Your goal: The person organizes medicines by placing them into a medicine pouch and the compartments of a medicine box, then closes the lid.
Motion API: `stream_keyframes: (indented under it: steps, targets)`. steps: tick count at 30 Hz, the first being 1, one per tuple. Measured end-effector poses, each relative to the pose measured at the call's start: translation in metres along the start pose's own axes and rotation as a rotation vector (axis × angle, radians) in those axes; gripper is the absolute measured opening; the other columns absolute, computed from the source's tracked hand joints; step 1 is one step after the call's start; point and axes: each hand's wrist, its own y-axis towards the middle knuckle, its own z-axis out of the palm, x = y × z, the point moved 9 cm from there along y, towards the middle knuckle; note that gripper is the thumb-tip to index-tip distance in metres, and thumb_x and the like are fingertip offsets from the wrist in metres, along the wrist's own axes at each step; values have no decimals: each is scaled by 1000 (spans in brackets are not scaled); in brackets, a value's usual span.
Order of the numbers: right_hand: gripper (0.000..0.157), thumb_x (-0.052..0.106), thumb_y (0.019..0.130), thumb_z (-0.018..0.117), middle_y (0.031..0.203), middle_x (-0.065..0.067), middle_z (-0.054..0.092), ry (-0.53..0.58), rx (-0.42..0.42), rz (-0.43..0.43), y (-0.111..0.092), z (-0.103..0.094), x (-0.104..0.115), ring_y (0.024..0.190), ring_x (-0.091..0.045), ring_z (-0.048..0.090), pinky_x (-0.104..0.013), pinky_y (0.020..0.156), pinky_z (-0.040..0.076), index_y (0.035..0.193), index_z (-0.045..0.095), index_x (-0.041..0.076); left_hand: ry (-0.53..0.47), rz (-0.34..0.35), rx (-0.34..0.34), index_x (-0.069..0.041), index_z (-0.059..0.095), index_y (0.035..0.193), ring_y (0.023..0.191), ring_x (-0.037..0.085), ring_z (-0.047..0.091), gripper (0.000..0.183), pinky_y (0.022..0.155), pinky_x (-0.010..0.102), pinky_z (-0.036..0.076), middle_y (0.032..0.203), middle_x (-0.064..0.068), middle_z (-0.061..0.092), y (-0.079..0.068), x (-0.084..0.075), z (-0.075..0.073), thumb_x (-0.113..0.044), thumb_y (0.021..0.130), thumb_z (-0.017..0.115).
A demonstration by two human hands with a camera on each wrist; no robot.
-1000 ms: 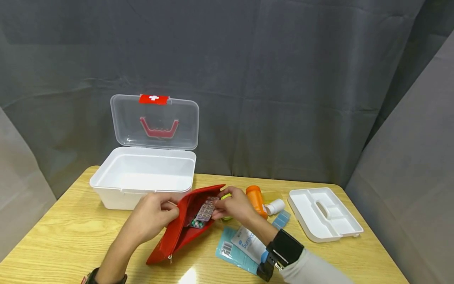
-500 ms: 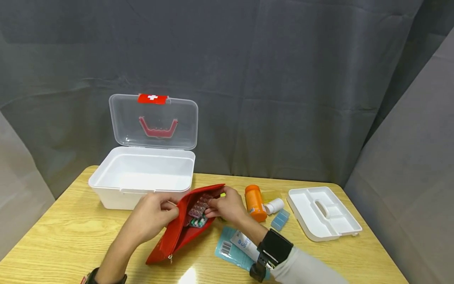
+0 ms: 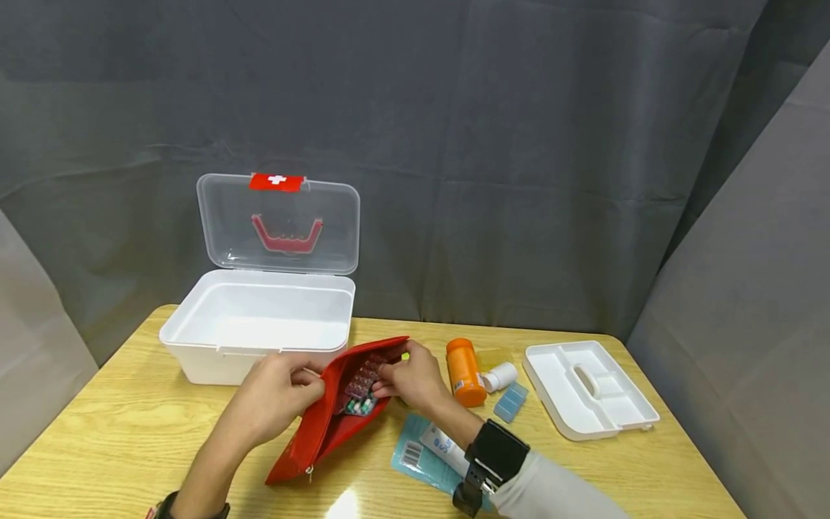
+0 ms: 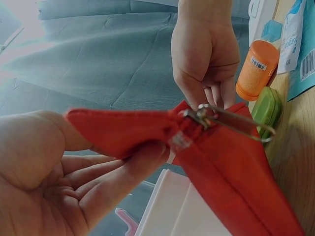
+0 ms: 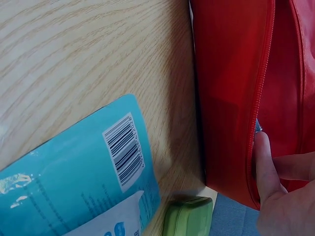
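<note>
A red zippered pouch (image 3: 310,435) is tilted with its mouth agape on the wooden table. My left hand (image 3: 269,396) pinches its upper left edge; in the left wrist view, thumb and fingers of that hand (image 4: 108,182) are on the red fabric near the zip pull (image 4: 236,120). My right hand (image 3: 415,376) reaches into the mouth and pinches a reddish-looking blister pack (image 3: 362,378) by its right side. Below that pack lies a blister pack of green and white capsules (image 3: 359,406). In the right wrist view the pouch wall hides most of the packs.
Behind the pouch stands a white first-aid box (image 3: 259,360), its clear lid (image 3: 279,223) raised. To the right are an orange bottle (image 3: 465,371), a small white bottle (image 3: 501,376), a blue pill organizer (image 3: 511,402), a teal packet (image 3: 415,450), a white tube (image 3: 444,448), a green case (image 4: 266,108) and a white tray (image 3: 558,404).
My right hand has moved left and down, lowering the blister pack deeper into the pouch. It has barely moved in the last half second. The left hand keeps its hold.
</note>
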Motion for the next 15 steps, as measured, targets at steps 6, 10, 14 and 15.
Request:
stream_keyframes:
  steps: [6, 10, 14, 15]
  targets:
    - [34, -4, 93, 61, 83, -28, 72, -7, -12, -12, 1, 1, -1, 63, -20, 73, -34, 63, 61, 123, 48, -12, -1, -4, -1, -12, 73, 87, 61, 8, 52, 19, 54, 22, 39, 68, -6, 64, -1, 1, -1, -2, 78, 60]
    - [35, -3, 93, 61, 85, -28, 72, -21, -18, -12, 1, 1, 0, 65, -22, 74, -34, 63, 61, 125, 48, -11, -5, -5, -1, -12, 73, 87, 61, 8, 53, 20, 54, 22, 41, 69, -6, 65, -1, 0, -1, -1, 78, 60]
    - [37, -3, 93, 62, 87, -29, 72, -28, -21, -14, 0, 0, 0, 69, -25, 75, -35, 63, 61, 126, 48, -11, -11, -7, 2, -11, 74, 88, 61, 8, 54, 20, 54, 22, 42, 69, -6, 66, -1, 0, -1, -1, 78, 59]
    - [37, -3, 93, 62, 87, -29, 72, -26, -21, -15, -1, 0, 0, 70, -25, 75, -35, 64, 61, 126, 48, -12, -12, -9, 2, -11, 73, 88, 61, 8, 54, 20, 54, 22, 42, 69, -6, 66, -1, 0, -1, -1, 78, 59]
